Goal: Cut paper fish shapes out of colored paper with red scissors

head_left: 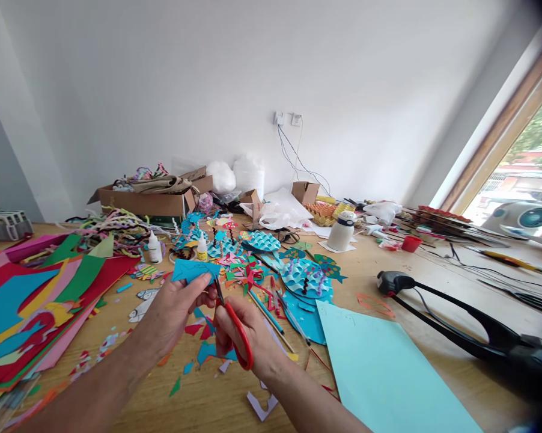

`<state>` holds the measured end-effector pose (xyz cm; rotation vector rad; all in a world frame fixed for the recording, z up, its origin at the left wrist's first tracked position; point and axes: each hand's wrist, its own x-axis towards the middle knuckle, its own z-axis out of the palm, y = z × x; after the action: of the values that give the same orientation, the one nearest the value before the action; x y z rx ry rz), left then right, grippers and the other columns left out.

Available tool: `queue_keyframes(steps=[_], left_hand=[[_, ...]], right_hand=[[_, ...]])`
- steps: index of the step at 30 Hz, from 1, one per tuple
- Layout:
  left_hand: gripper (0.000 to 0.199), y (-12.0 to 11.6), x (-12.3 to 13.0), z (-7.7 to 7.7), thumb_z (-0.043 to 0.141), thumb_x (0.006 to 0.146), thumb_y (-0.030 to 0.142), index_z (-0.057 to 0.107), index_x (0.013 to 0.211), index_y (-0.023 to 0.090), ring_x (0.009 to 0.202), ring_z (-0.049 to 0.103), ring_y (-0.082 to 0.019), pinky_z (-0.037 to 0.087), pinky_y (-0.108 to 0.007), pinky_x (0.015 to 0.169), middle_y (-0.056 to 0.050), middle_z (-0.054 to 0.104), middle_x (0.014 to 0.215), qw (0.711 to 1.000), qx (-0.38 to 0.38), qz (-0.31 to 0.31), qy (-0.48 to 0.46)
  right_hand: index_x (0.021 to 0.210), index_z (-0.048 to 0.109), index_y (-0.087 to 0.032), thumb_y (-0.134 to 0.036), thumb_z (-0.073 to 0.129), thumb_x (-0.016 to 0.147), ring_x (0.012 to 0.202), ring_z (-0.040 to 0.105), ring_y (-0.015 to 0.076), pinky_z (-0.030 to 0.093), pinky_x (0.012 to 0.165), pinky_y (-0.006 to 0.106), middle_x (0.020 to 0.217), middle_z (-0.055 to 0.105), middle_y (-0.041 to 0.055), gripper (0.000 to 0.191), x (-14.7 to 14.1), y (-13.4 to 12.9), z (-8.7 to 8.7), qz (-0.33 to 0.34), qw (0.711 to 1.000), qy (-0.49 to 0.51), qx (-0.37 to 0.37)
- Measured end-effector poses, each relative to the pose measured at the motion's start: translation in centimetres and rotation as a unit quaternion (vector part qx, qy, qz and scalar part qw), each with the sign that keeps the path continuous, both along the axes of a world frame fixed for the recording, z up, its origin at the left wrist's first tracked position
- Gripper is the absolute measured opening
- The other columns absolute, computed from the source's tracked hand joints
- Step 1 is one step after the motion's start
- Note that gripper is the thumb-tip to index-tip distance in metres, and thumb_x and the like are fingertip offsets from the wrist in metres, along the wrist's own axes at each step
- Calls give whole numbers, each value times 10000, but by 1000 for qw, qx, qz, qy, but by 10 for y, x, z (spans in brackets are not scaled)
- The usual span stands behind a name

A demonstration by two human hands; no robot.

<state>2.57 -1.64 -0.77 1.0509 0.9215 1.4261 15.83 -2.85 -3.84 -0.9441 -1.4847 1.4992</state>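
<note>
Blue paper [187, 269], prob. light & floppy, is pinched by L hand [178, 310] at lower edge, best held there; scissors [241, 331] clasped by R hand [256, 331] at paper's right end.

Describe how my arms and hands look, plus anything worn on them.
Your left hand and right hand are ungloved, and both forearms are bare, with no sleeve, watch or bracelet in view. No ring shows on the visible fingers.

cardboard box [140, 201]: back left | wall socket [296, 119]: above | red cup [411, 243]: right
</note>
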Motion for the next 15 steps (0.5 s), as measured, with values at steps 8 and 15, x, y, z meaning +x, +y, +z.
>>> queue_keyframes(steps=[8,15], left_hand=[[137,-2,5,-5,743,607,267,674,544,165,493,572,-101,492,-191,519,29,661,500,999,-1,11,-30],[146,-2,7,-6,741,610,262,665,539,160,498,572,-103,492,-199,529,27,656,502,999,-2,26,-28]], right_hand=[[645,458,-185,-753,540,656,415,447,79,350,401,182,470,442,-64,574,0,0,0,-9,1000,-9,24],[618,432,-194,-736,529,667,393,431,73,307,368,170,449,437,-64,553,0,-2,4,-22,999,-32,15]])
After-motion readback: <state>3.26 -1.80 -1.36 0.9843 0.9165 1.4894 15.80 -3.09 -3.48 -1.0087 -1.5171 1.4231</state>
